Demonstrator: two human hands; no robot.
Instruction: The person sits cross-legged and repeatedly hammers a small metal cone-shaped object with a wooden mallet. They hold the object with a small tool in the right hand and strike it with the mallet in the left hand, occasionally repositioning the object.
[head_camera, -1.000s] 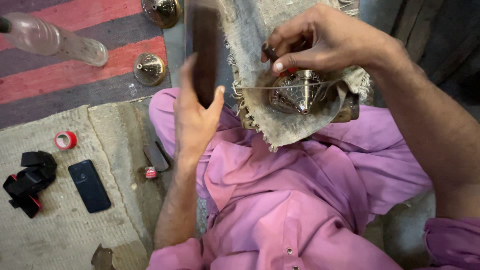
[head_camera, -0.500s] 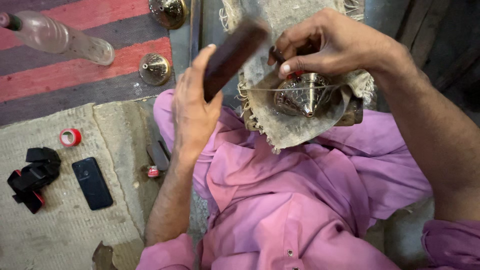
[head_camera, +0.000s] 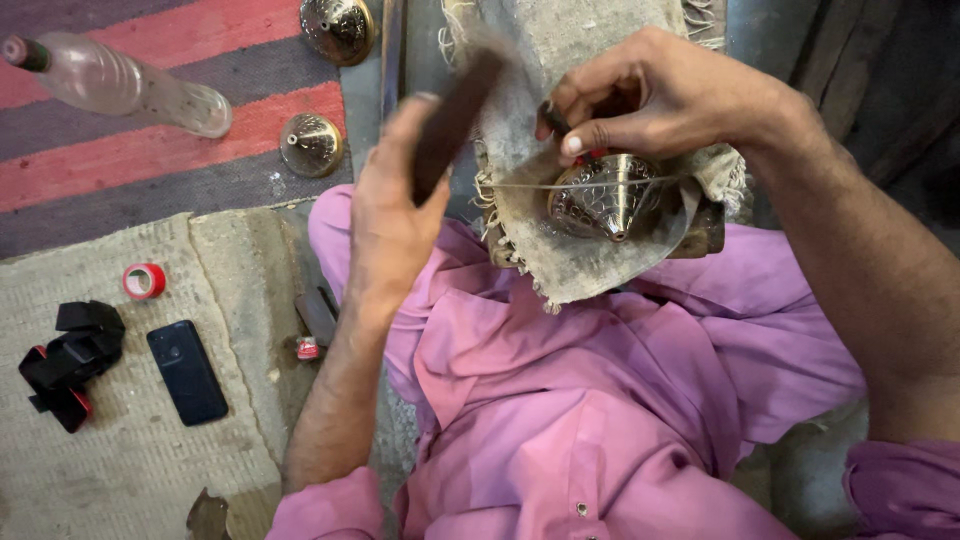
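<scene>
Dark wooden block (head_camera: 452, 115) now tilted further toward the cone than a moment ago, left hand (head_camera: 392, 215) gripping it, right hand (head_camera: 655, 95) pinching a small tool against brass cone (head_camera: 603, 195), cone on burlap cloth (head_camera: 580, 262) over the lap, plastic bottle (head_camera: 115, 82) on striped rug.

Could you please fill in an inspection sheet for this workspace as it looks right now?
Surface: frayed burlap cloth over the lap; woven mat and striped rug on the floor.
Job's things: embossed conical metal piece on the burlap; dark wooden block, blurred.
Clutter: plastic bottle, two brass domes, red tape roll, dark phone, black strap.
Grippers: left hand grips the block; right hand pinches a small tool on the metal piece.
Cables: thin wire across the metal piece.
Surroundings: pink garment.
</scene>
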